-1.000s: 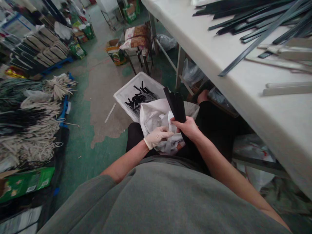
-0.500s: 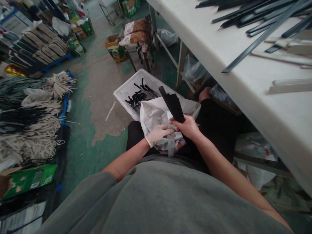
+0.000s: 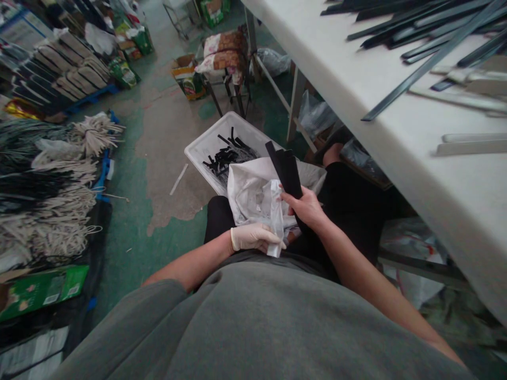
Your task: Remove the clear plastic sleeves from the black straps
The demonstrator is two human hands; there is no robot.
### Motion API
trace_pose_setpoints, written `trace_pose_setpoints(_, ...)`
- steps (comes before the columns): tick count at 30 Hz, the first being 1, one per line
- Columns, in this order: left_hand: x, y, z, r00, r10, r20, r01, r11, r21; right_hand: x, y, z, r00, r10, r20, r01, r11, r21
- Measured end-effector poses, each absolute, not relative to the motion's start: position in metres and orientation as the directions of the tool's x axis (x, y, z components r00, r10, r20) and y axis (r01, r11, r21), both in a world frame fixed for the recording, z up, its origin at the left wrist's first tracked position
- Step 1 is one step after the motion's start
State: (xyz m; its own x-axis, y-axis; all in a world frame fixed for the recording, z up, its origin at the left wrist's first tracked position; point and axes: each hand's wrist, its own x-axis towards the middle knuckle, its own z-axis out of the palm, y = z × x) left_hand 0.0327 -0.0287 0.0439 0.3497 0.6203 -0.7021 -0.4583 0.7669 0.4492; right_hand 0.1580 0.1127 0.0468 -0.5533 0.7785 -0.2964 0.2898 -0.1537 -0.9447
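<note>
My right hand (image 3: 308,207) is closed round a bundle of flat black strips (image 3: 288,171), which point up and away from me. In my gloved left hand (image 3: 255,237) is the lower part of a narrow clear plastic strip (image 3: 276,214), perhaps a thin bag. Its upper end lies against the fingers of my right hand; whether they pinch it I cannot tell. Under both hands, a white sack (image 3: 247,187) rests on my lap. Just beyond stands a white plastic bin (image 3: 198,153) with many short black pieces (image 3: 225,158) inside.
On my right a white table (image 3: 400,142) carries dark strips (image 3: 431,58) and pale strips (image 3: 471,142). A stool with a patterned cushion (image 3: 225,50) stands ahead beside a carton (image 3: 186,76). Bundles of cord (image 3: 59,195) lie along the left.
My left hand has moved down and toward me, drawing away from my right hand along the clear plastic strip. The black strips have shifted slightly to the right.
</note>
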Motion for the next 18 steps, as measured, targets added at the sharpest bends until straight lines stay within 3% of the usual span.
trace_pose_setpoints(2, -0.002, -0.025, 0.058, 0.290, 0.642, -0.710, -0.454, 0.745, 0.488, 0.163, 0.113, 0.053, -0.557, 0.775, -0.298, 0.288, -0.156, -0.945)
trace_pose_setpoints(3, -0.026, -0.024, 0.070, 0.158, 0.699, -0.697, -0.509, 0.663, 0.549, 0.166, 0.113, 0.056, -0.555, 0.778, -0.296, 0.281, -0.160, -0.946)
trace_pose_setpoints(6, -0.109, -0.026, 0.123, -0.457, 0.717, -0.526, -0.630, 0.157, 0.761, 0.173, 0.111, 0.062, -0.552, 0.786, -0.280, 0.245, -0.168, -0.955)
trace_pose_setpoints(9, -0.164, -0.039, 0.177, -0.807, 0.512, -0.294, -0.474, -0.264, 0.840, 0.177, 0.107, 0.063, -0.572, 0.782, -0.245, 0.210, -0.149, -0.966)
trace_pose_setpoints(12, -0.164, -0.054, 0.188, -0.873, 0.420, -0.247, -0.420, -0.389, 0.820, 0.179, 0.099, 0.064, -0.591, 0.771, -0.238, 0.203, -0.143, -0.969)
trace_pose_setpoints(15, -0.125, -0.062, 0.150, -0.796, 0.445, -0.410, -0.569, -0.321, 0.757, 0.182, 0.088, 0.070, -0.644, 0.700, -0.308, 0.250, -0.189, -0.950)
trace_pose_setpoints(18, -0.084, -0.063, 0.096, -0.656, 0.443, -0.611, -0.744, -0.241, 0.623, 0.187, 0.077, 0.081, -0.756, 0.549, -0.356, 0.362, -0.101, -0.927)
